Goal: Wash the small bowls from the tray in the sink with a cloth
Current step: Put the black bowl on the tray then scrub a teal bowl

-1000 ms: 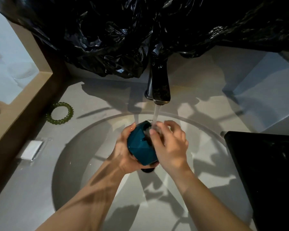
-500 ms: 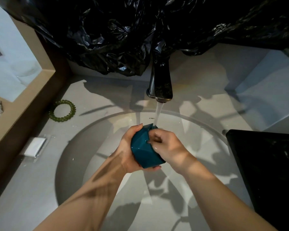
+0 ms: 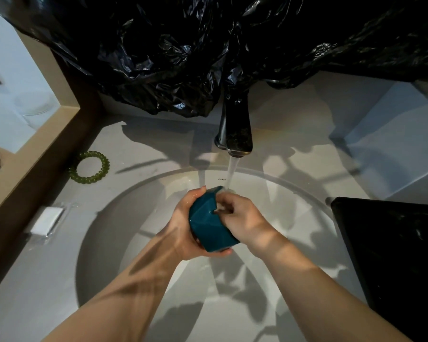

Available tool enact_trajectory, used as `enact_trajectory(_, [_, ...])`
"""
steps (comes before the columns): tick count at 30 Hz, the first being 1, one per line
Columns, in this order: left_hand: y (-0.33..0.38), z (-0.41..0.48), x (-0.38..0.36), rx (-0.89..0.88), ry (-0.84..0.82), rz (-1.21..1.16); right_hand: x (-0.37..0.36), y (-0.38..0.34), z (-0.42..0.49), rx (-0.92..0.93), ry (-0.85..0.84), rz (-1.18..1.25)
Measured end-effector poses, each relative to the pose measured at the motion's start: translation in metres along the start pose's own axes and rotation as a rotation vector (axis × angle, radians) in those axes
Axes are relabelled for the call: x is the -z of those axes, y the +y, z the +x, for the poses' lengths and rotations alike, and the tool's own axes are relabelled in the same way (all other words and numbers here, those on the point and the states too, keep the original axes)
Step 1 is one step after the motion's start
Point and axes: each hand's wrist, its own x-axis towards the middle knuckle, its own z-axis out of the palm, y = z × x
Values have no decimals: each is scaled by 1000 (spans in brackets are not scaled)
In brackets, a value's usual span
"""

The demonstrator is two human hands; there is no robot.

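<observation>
Bowl [image 3: 208, 228], teal and faceted, held tilted over the middle of the sink [image 3: 104, 243], clear of the basin floor, far rim up under the running water. Largest in view: crumpled black plastic sheeting [image 3: 183, 58], draped across the whole top, hanging down behind the faucet [image 3: 235, 129]. Below that, pale grey counter [image 3: 35, 280], spreading left and right round the basin. Set into it, round white sink, wet inside, crossed by leaf-like shadows. At the right edge, black tray [image 3: 393, 243], resting on the counter, one corner just beside the basin rim, contents too dark to tell. Along the left, brown wooden ledge [image 3: 35, 149], running diagonally. At centre, dark faucet, pouring a thin stream of water [image 3: 231, 174] onto the bowl's far rim. Next, left hand [image 3: 181, 225], cupping the bowl from the left and below, thumb up at the far rim, fingertips showing under the base. Right hand [image 3: 242, 218], clenched on the bowl's right rim, fingers curled over the edge. Smaller still, green beaded ring [image 3: 87, 180], lying flat on the counter left of the faucet. Smallest, white packet [image 3: 46, 220] in clear wrap, lying near the ledge.
</observation>
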Motion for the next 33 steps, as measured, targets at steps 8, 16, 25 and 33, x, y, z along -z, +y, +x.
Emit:
enact_trajectory(8, [8,-3,0,-15,-33,-11,8,-23,-5,-239,-291,53])
enact_trajectory(16, [6,-1,2,-11,-36,-6,-6,3,-7,78,-30,-398])
enact_trajectory(25, [4,8,1,-111,-93,105,7,14,-3,-460,110,1013])
enact_trajectory(33, [10,1,-6,-74,111,-20,14,42,19,-537,482,362])
